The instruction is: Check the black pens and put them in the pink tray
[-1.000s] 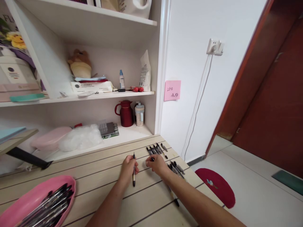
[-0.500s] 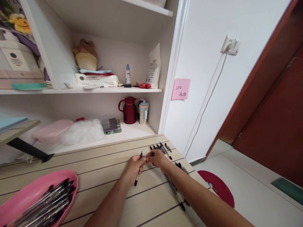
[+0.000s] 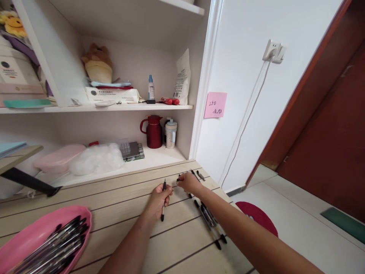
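My left hand (image 3: 160, 200) is closed around a black pen (image 3: 163, 209), its narrow bare tip pointing away from me and its dark end towards me. My right hand (image 3: 188, 182) reaches over the table to the right of it, fingers pinched. At its fingertips shows a small black pen cap (image 3: 178, 180). The hand partly covers a row of small black pieces and pens at the table's far right. Nearer me, beside my right forearm, lie several black pens (image 3: 205, 220), partly hidden by the arm.
A pink tray (image 3: 86, 213) with several pens stands at the left on the striped wooden table (image 3: 119, 220). Behind is a white shelf with a red jug (image 3: 154, 132), a cup (image 3: 170, 134) and a plastic bag (image 3: 97, 159). A short dark pen part (image 3: 201, 175) lies near the right edge.
My right hand has parted from the left hand and moved right towards the row of pieces. My left hand still holds the pen, now more upright. The view has shifted slightly.
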Tool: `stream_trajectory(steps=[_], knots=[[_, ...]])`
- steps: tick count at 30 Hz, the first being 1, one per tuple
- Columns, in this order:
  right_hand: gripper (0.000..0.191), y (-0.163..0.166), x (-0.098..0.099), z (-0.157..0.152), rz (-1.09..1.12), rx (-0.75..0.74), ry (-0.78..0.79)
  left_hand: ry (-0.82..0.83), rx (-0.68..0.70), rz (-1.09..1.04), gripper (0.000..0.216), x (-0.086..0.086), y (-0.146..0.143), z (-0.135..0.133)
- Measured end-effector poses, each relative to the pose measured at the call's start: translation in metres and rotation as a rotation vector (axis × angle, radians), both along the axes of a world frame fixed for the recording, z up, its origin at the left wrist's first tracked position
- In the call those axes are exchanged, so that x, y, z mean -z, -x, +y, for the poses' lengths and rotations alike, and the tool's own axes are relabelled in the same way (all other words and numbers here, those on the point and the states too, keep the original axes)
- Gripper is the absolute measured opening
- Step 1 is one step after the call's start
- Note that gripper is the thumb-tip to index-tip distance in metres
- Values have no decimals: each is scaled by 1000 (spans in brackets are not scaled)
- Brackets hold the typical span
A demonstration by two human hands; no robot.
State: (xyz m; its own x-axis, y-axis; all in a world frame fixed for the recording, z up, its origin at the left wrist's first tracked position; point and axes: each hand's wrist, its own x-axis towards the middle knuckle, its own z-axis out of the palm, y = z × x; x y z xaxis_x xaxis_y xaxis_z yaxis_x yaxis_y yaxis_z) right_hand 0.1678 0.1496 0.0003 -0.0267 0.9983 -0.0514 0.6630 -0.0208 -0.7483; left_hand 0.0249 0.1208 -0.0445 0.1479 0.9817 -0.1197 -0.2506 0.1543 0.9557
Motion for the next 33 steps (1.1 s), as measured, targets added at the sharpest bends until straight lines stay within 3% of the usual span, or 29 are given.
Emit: stream_trajectory(steps=[3, 8, 12, 25, 33], knots=[[6, 4, -2, 9, -217, 20, -62, 2, -5, -3, 26, 0, 0, 0], [27, 16, 3, 17, -465, 0, -94, 12, -7, -12, 26, 0, 1, 0], [30, 22, 10, 18, -587, -32, -98, 13, -8, -20, 25, 0, 1, 0], [25, -7, -3, 18, -718, -18, -81, 23, -3, -19, 25, 2, 2, 1], [29, -2, 15, -1, -751, -42, -90, 8, -7, -24, 25, 2, 1, 1]])
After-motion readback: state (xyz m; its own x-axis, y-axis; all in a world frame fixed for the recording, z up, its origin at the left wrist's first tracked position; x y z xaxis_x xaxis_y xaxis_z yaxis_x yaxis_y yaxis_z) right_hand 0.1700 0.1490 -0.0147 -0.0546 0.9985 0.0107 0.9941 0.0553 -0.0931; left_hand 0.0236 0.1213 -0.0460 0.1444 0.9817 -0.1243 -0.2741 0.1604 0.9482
